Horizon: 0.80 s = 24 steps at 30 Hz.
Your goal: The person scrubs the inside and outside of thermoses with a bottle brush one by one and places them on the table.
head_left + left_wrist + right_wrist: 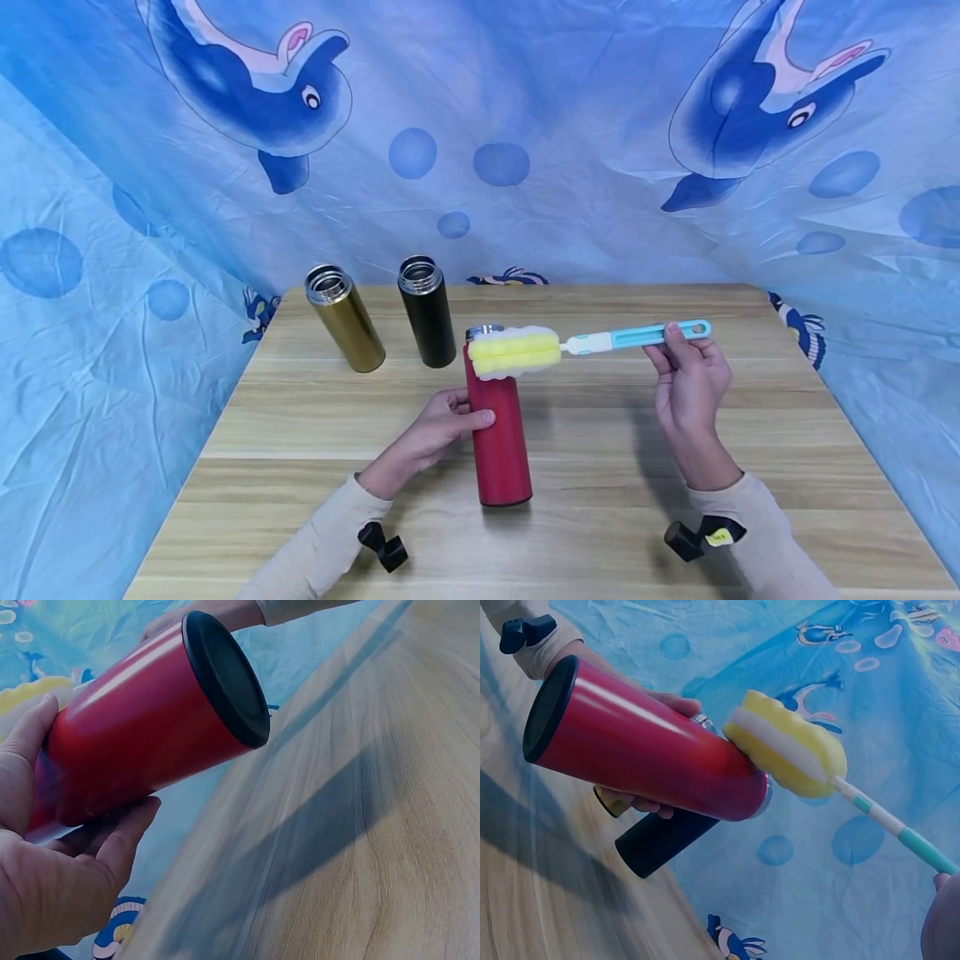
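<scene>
My left hand (444,427) grips a red thermos bottle (501,442) around its body, thumb across the front. In the left wrist view the black base of the red bottle (150,724) hangs above the table, casting a shadow. On the right, my right hand (692,379) pinches the turquoise handle of a bottle brush (516,352). The yellow and white sponge head lies across the upper end of the red bottle in the head view, hiding part of its mouth. In the right wrist view the sponge (787,742) is beside the bottle's mouth end; whether they touch I cannot tell.
A gold bottle (348,325) and a black bottle (429,317) stand without lids at the back left of the wooden table (600,533). Behind and beside the table hangs a blue curtain (570,225) printed with dolphins.
</scene>
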Tool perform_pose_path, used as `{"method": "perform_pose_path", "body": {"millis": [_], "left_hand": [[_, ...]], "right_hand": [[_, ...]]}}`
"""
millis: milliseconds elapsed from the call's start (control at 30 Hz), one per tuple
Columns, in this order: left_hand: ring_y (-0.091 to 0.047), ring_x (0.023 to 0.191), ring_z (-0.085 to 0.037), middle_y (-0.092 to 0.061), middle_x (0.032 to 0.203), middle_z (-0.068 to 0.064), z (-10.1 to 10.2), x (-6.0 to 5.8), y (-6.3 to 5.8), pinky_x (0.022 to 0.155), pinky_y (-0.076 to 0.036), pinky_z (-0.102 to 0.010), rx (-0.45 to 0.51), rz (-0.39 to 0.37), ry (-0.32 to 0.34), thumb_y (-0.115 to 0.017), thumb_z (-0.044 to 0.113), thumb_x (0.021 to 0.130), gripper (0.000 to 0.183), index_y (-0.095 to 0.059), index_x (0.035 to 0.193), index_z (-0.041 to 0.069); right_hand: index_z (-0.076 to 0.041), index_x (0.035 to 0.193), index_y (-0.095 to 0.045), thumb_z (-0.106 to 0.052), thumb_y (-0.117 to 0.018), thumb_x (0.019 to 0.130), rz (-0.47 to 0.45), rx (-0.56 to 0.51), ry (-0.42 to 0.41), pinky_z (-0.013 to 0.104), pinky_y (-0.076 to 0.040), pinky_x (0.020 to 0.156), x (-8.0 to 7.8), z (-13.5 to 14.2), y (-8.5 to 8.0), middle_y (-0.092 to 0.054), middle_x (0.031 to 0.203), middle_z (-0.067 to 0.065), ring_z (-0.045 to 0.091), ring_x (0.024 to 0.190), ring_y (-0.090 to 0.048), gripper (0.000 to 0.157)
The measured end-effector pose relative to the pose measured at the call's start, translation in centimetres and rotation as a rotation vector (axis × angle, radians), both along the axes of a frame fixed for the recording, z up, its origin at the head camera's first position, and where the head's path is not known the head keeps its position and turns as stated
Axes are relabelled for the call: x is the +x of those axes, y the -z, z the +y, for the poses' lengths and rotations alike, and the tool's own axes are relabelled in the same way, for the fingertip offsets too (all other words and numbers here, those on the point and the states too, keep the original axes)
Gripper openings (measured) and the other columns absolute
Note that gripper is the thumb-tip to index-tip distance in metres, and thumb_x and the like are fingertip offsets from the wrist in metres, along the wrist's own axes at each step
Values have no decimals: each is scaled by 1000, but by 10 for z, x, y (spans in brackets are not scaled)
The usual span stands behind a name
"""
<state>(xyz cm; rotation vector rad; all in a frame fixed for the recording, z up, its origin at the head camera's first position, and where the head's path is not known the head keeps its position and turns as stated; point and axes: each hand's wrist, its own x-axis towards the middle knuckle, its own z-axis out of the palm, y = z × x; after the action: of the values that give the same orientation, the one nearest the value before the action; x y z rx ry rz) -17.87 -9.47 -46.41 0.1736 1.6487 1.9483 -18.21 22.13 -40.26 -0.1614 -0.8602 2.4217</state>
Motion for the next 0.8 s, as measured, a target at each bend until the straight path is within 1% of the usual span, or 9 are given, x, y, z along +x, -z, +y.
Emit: {"method": "perform_pose_path", "body": {"millis": [233, 300, 433, 567, 667, 800], "left_hand": [[-71, 101, -22, -72, 117, -14, 2, 0, 1, 94, -57, -37, -25, 35, -9, -76, 22, 91, 58, -55, 135, -10], [-71, 101, -21, -72, 115, -13, 3, -1, 2, 94, -56, -37, -27, 41, -15, -75, 22, 92, 56, -56, 134, -9], [-71, 98, -19, -74, 110, -10, 5, 0, 3, 93, -55, -34, -33, 60, -35, -71, 22, 94, 50, -58, 132, -8], [-71, 94, -17, -74, 106, -7, 7, 2, 3, 87, -56, -32, -14, 62, -50, -68, 21, 95, 48, -59, 130, -9], [-71, 93, -17, -74, 106, -6, 8, 3, 2, 84, -57, -31, 3, 55, -53, -68, 22, 95, 48, -58, 131, -9], [-72, 96, -19, -74, 111, -9, 7, 4, 1, 86, -59, -33, 12, 47, -47, -70, 21, 95, 50, -56, 134, -7]], "right_hand": [[11, 95, -56, 8, -76, 86, 67, -10, -2, 28, -60, 63, 1, -3, -3, -69, 82, 20, 24, 66, -75, 22], [11, 96, -56, 8, -76, 85, 81, -13, 1, 28, -60, 63, 1, -4, -4, -69, 82, 20, 25, 66, -75, 23], [11, 98, -54, 8, -76, 85, 88, -15, 11, 28, -61, 64, 1, -6, -4, -68, 83, 19, 25, 68, -75, 25], [10, 98, -54, 10, -73, 87, 90, -13, 19, 28, -61, 64, 2, -6, -4, -68, 83, 19, 25, 70, -75, 22], [11, 97, -54, 12, -70, 88, 92, -17, 12, 28, -61, 64, 2, -6, -3, -68, 83, 20, 25, 70, -75, 19], [11, 97, -54, 13, -69, 89, 95, -29, -1, 28, -61, 65, 2, -7, -3, -69, 82, 19, 25, 71, -76, 18]]}}
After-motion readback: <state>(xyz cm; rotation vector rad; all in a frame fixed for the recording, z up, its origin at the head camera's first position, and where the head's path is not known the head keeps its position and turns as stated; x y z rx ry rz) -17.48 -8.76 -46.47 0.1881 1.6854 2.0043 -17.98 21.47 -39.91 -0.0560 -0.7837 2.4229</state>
